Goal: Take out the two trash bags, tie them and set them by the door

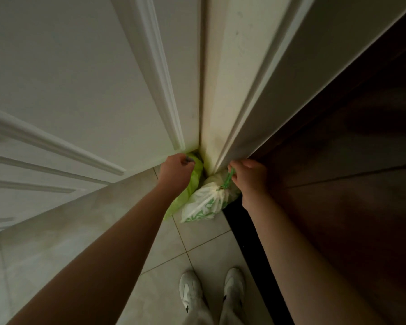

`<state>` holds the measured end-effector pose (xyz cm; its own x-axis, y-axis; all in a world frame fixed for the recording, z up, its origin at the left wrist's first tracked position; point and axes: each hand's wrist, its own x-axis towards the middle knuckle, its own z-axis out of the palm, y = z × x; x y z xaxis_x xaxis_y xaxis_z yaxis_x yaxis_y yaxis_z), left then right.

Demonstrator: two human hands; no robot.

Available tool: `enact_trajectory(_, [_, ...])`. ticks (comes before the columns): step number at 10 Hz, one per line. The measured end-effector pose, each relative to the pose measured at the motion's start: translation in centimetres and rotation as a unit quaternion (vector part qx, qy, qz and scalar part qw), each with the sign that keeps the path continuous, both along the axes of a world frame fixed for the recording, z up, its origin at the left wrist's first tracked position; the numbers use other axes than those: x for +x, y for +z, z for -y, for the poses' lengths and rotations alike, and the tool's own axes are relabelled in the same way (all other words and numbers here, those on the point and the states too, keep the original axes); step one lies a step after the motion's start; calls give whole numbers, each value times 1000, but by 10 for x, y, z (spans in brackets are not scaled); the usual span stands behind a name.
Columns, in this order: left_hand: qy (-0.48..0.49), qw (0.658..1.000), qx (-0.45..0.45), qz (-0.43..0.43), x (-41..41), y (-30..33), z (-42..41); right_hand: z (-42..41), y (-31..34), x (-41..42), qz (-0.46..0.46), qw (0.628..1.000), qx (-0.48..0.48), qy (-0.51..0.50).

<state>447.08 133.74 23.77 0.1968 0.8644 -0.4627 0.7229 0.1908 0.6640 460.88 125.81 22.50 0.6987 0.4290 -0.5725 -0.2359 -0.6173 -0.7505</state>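
Clearly the last step is in hand: both bags are down at the foot of the white door frame (pixel 211 127), in the corner where it meets the panelled white door (pixel 85 95), and they look as if they are being set on the tiled floor (pixel 197 242). The left hand (pixel 176 168) is curled over the top of the green bag (pixel 192 181), gripping its neck. The right hand (pixel 250 177) pinches the green drawstring (pixel 227 179) of the white bag (pixel 206 202), which is cinched shut and leans on the floor beside the green one, touching it. Both arms reach forward and down, nearly straight, wrists bent downward. The next move, I judge, calls for letting go of both once the bags rest steady, then drawing the hands back without tipping them.
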Motion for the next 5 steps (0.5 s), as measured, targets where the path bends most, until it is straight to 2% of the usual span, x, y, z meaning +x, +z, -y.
enact_trajectory(1, [-29, 999, 15, -29, -2, 3, 3, 9, 2, 3, 112, 989, -24, 93])
enact_trajectory(2, [-63, 996, 31, -52, -7, 3, 6, 21, 9, 10, 161, 969, -66, 174])
enact_trajectory(3, [-89, 993, 44, -70, -13, 7, 11, 29, 18, 11, 206, 947, -109, 222])
enact_trajectory(5, [-90, 992, 76, -54, -21, 27, 22, 45, 55, 10, 277, 924, -93, 247])
